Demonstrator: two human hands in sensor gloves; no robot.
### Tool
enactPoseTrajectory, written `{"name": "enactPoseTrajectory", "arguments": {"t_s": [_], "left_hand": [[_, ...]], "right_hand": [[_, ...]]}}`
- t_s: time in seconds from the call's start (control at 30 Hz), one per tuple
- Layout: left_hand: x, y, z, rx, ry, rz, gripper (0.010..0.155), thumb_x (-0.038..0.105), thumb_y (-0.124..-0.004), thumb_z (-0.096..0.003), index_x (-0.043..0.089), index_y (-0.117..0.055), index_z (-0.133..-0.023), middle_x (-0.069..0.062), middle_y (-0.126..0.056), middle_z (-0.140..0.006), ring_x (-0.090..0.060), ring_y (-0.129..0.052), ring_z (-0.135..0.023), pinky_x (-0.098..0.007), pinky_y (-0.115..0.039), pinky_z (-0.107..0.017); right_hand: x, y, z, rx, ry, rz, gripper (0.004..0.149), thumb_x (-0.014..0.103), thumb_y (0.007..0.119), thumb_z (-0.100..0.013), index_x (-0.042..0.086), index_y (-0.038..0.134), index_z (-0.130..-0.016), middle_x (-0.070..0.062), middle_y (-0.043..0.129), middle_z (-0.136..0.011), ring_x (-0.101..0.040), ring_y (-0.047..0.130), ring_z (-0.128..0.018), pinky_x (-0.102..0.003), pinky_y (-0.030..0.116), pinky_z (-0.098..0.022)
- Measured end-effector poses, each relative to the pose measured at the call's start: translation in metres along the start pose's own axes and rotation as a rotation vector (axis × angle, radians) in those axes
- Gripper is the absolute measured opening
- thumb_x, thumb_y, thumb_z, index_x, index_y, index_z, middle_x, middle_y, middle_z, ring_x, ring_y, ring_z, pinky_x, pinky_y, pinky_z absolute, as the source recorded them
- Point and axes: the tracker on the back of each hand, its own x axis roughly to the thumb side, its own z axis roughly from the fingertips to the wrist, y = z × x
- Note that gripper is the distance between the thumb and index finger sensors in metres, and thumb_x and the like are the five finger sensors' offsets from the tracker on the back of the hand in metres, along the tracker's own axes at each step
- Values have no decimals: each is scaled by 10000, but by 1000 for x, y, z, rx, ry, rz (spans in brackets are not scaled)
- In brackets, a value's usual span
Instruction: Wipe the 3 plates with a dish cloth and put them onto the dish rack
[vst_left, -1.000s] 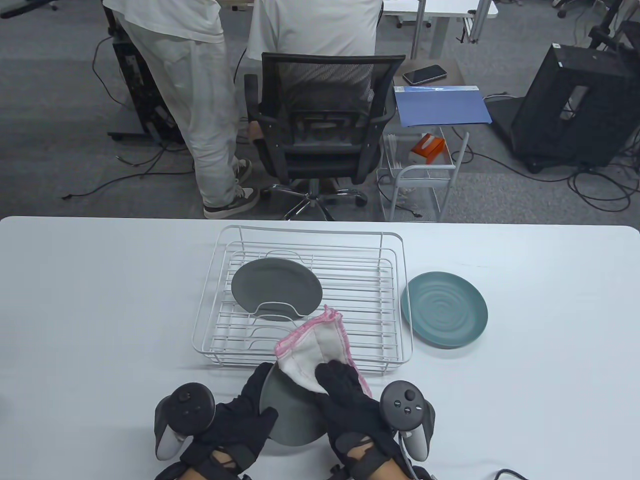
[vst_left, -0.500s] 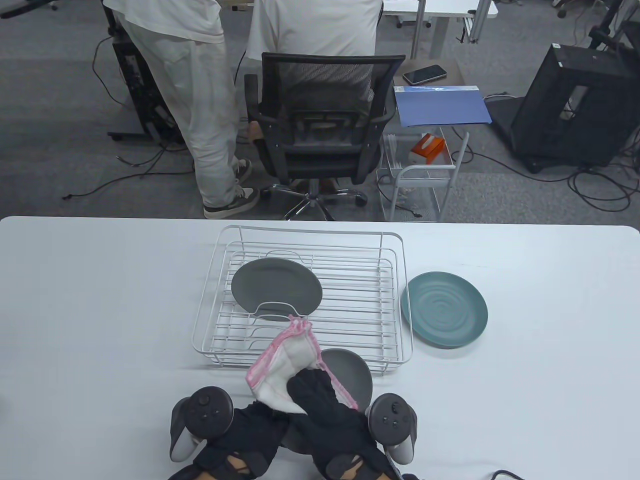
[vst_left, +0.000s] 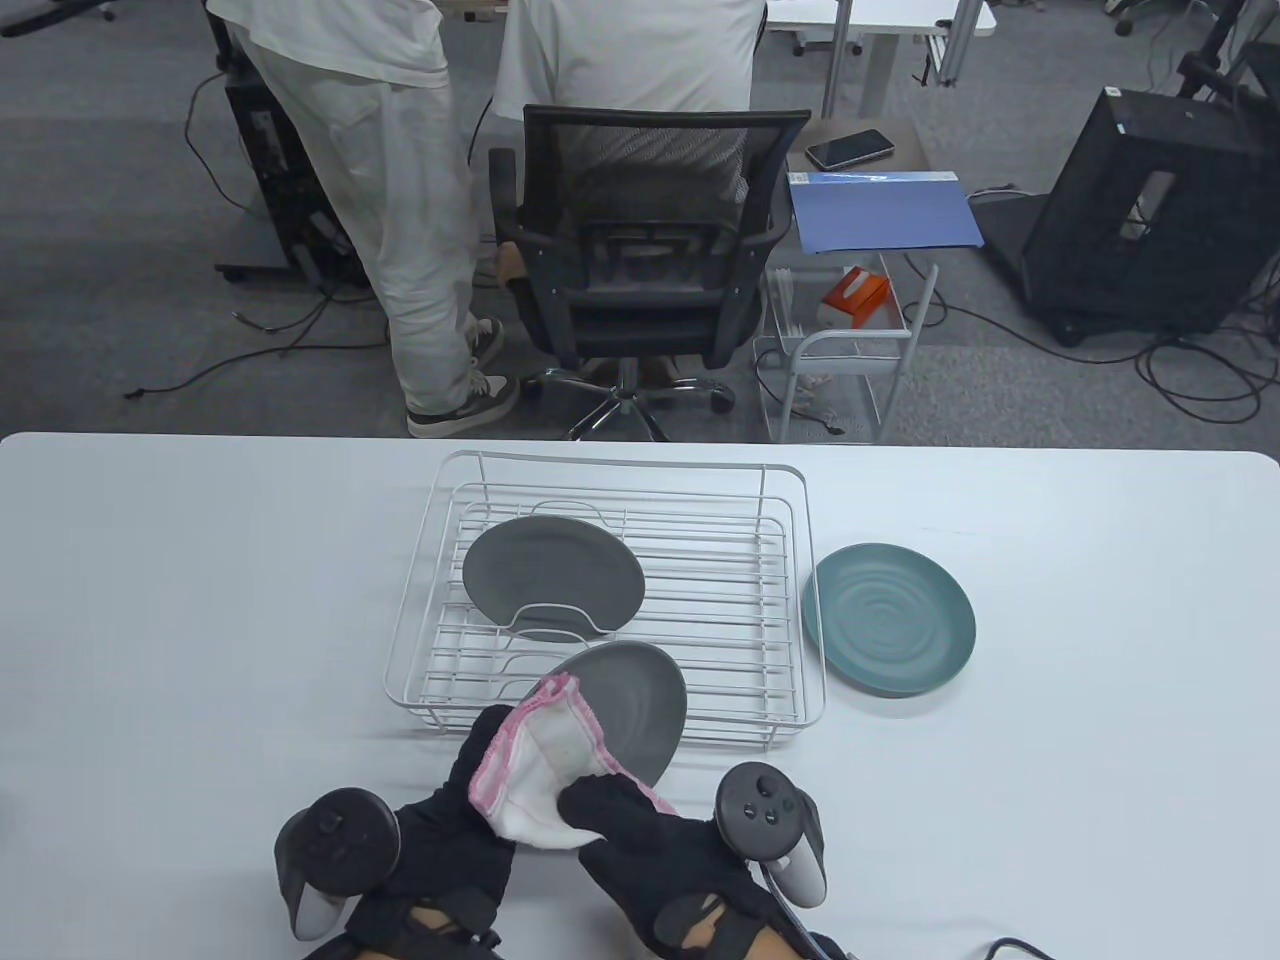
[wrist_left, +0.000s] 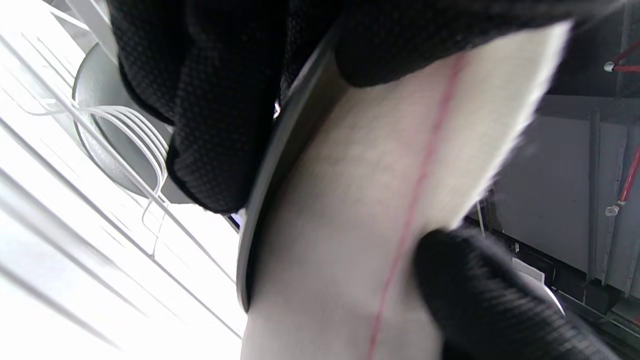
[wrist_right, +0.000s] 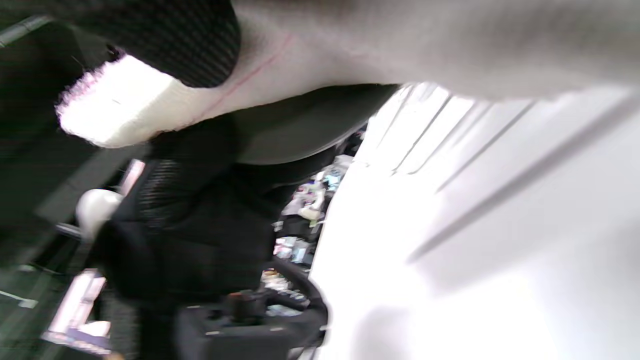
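Plate (vst_left: 635, 705) tilts over the rack's (vst_left: 790, 700) near edge, gripped by the left hand (vst_left: 455, 835); the right hand (vst_left: 650, 840) pinches the cloth (vst_left: 535, 785) against it. 1 grey plate (vst_left: 550, 580) lies in the rack, a teal plate (vst_left: 888, 618) beside it on the table (vst_left: 200, 600).

The left half of the tabletop (vst_left: 190, 620) lies bare, and so does the wide stretch to the right of the teal plate (vst_left: 888, 617). The dish rack (vst_left: 600, 590) stands mid-tabletop with raised wire walls; a grey plate (vst_left: 552, 578) fills its back left part, while the right part of its grid is bare. The teal plate sits just beside the rack's right wall, narrowing the passage there. The held plate (vst_left: 630, 710) overhangs the rack's near edge.
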Motion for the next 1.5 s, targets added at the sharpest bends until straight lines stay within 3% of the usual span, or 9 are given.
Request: {"name": "enactPoseTrajectory", "arguments": {"t_s": [0.3, 0.57, 0.73, 0.9, 1.07, 1.23, 1.4, 1.5], "left_hand": [[0, -8, -3, -100, 3, 36, 690, 283, -749, -542, 230, -321, -1080, -149, -725, -1040, -355, -1122, -521, -530, -807, -586], [5, -30, -5, -234, 25, 69, 705, 279, -738, -549, 220, -281, -1083, -168, -695, -1052, -355, -1117, -540, -532, -802, -594], [6, -43, -6, -314, 35, 97, 707, 288, -710, -566, 251, -229, -1083, -149, -646, -1083, -344, -1116, -557, -525, -805, -600], [5, -48, -5, -322, 44, 80, 713, 300, -702, -568, 283, -209, -1084, -115, -631, -1101, -330, -1111, -585, -514, -800, -624], [0, -49, -4, -243, 61, 161, 698, 320, -692, -566, 302, -225, -1084, -104, -623, -1109, -332, -1105, -601, -517, -792, -633], [-5, -40, -2, -146, 83, 179, 684, 324, -682, -570, 323, -232, -1085, -85, -627, -1112, -330, -1100, -612, -517, -784, -643], [-8, -29, 0, -61, 91, 200, 675, 321, -681, -570, 326, -245, -1086, -88, -627, -1112, -348, -1094, -614, -528, -774, -641], [-7, -22, 0, -22, 74, 171, 666, 311, -690, -565, 320, -276, -1087, -101, -659, -1094, -361, -1100, -593, -535, -780, -626]], "right_hand": [[-5, -21, 8, -239, 62, -1, 563, 398, 719, -514, 154, 573, -1000, -120, 443, -1013, -282, 271, -893, -550, 309, -636], [1, -34, 14, -399, -30, -27, 570, 377, 714, -508, 160, 537, -1004, -102, 360, -1018, -263, 181, -877, -535, 217, -614], [11, -32, 18, -442, -110, -38, 570, 379, 712, -503, 168, 536, -1002, -103, 354, -1012, -281, 180, -879, -545, 226, -616], [19, -17, 14, -363, -226, -61, 572, 385, 717, -498, 175, 542, -1001, -98, 366, -1015, -297, 193, -891, -548, 236, -624], [23, 7, 7, -189, -297, -109, 577, 400, 691, -504, 176, 530, -1011, -100, 377, -1033, -277, 182, -903, -510, 199, -624], [18, 23, 4, -104, -232, -341, 578, 386, 694, -500, 161, 541, -1009, -120, 419, -1030, -280, 222, -906, -501, 217, -625], [11, 21, 4, -57, -131, -371, 583, 386, 692, -510, 141, 533, -1015, -149, 448, -1021, -302, 273, -899, -530, 286, -632], [10, 16, 3, -27, -92, -279, 581, 386, 690, -516, 130, 539, -1015, -154, 469, -1016, -305, 293, -901, -525, 299, -633]]}}
